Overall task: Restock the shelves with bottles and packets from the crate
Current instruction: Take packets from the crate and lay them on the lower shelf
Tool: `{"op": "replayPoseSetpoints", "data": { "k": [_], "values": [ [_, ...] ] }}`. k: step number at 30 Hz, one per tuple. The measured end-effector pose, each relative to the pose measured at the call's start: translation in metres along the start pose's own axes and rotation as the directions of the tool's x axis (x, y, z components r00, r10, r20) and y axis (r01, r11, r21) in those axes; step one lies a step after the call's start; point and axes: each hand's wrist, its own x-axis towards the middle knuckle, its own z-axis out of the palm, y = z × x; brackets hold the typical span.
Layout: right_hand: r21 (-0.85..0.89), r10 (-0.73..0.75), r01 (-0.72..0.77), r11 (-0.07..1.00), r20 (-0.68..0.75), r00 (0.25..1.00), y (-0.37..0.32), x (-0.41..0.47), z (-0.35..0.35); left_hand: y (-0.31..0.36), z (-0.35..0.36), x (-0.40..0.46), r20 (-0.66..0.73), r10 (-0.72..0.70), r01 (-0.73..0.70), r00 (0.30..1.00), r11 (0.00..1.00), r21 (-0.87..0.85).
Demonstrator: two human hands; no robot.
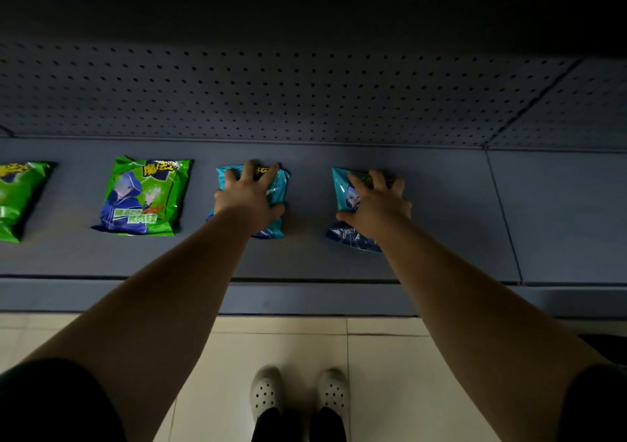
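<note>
You are looking down at a long grey shelf (441, 255) with a wall full of little holes (305, 95) behind it. Below it is a pale tiled floor (390, 356), and your two white shoes (298, 392) stand on it.

Four snack packets lie flat in a row on the shelf, apart from each other. On the far left is a green packet (17, 200), cut off by the edge. Next to it is another green packet (144, 197).

Your left hand (249, 199) lies on top of a blue packet (276, 197), fingers spread and curled over its edges, gripping it. Your right hand (376, 205) grips a second blue packet (342, 197) the same way, further right.
</note>
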Motion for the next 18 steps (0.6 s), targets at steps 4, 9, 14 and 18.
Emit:
{"op": "replayPoseSetpoints", "data": {
  "k": [4,9,14,18],
  "values": [
    [0.015,-0.005,0.005,1.000,-0.054,0.999,0.000,-0.006,0.003,0.001,-0.005,-0.006,-0.024,-0.009,0.008,1.000,1.000,-0.022],
    [0.054,-0.032,0.041,0.998,-0.149,0.988,0.001,-0.028,-0.012,0.002,-0.026,-0.029,-0.077,-0.024,0.022,0.997,0.999,-0.026],
    [0.070,-0.082,0.102,0.992,-0.236,0.968,-0.008,-0.078,-0.050,0.001,-0.073,-0.080,-0.190,-0.042,0.026,0.981,0.996,-0.088],
    [0.093,-0.109,0.138,0.986,-0.265,0.958,-0.020,-0.127,-0.074,-0.006,-0.111,-0.136,-0.223,-0.066,0.031,0.973,0.987,-0.157]
  ]
}}
